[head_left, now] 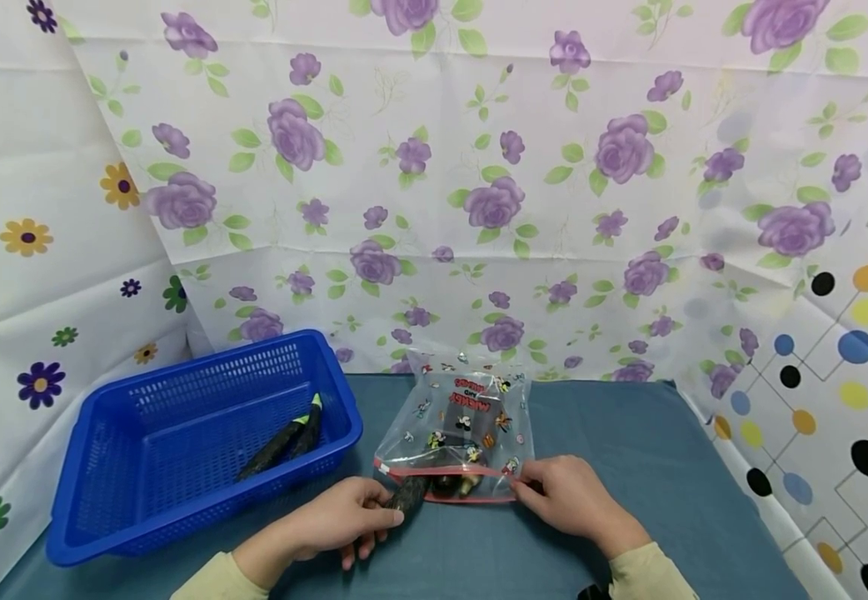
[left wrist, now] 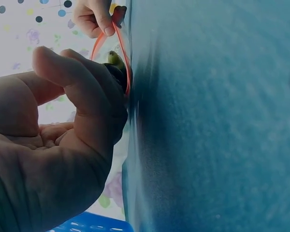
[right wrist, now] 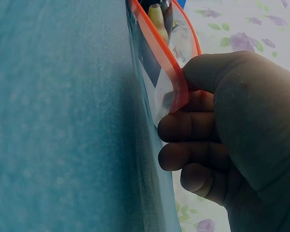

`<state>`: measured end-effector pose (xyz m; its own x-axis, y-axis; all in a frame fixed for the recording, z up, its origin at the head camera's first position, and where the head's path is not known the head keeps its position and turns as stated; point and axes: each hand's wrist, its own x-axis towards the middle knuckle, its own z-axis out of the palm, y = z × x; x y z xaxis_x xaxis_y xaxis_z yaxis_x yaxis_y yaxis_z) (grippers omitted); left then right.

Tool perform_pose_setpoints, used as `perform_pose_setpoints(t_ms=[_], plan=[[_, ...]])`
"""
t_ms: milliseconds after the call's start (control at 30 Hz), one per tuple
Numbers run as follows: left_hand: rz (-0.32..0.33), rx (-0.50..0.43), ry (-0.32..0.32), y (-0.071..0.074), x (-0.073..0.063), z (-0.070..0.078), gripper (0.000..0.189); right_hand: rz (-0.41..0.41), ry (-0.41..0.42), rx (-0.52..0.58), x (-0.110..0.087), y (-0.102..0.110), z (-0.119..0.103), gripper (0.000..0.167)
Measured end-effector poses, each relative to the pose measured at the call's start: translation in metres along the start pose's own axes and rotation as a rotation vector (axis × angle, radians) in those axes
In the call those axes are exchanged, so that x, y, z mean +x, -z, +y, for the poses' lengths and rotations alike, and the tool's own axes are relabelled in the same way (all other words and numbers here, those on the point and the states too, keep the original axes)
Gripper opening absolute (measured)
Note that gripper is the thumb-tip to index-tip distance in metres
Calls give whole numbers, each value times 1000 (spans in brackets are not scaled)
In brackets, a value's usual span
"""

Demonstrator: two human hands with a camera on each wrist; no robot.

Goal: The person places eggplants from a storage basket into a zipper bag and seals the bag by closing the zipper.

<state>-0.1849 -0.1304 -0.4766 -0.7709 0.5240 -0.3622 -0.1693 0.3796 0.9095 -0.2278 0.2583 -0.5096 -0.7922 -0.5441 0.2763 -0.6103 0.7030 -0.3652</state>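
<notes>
My left hand (head_left: 344,518) grips the near end of a dark, speckled zucchini (head_left: 409,495), whose far end reaches into the mouth of a clear zip bag (head_left: 434,417). The bag lies on the table with cartoon prints and a red zip edge. At its right corner, my right hand (head_left: 572,500) pinches the red edge between thumb and forefinger, and the mouth gapes in the right wrist view. More dark vegetables lie inside, one showing a pale yellow-green stem end (right wrist: 157,19). In the left wrist view, the fingers of my left hand (left wrist: 87,106) hide most of the held zucchini.
A blue plastic basket (head_left: 202,367) stands left of the bag, with two dark zucchini (head_left: 272,446) with bright green tips at its right side. A blue-green cloth (head_left: 614,425) covers the table. Flowered sheets (head_left: 479,150) hang behind, and a dotted one hangs at right.
</notes>
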Motion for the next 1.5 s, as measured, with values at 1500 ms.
perform_pose_setpoints(t_ms=[1500], plan=[[48, 32, -58, -2, 14, 0, 32, -6, -5, 5, 1, 0, 2, 33]])
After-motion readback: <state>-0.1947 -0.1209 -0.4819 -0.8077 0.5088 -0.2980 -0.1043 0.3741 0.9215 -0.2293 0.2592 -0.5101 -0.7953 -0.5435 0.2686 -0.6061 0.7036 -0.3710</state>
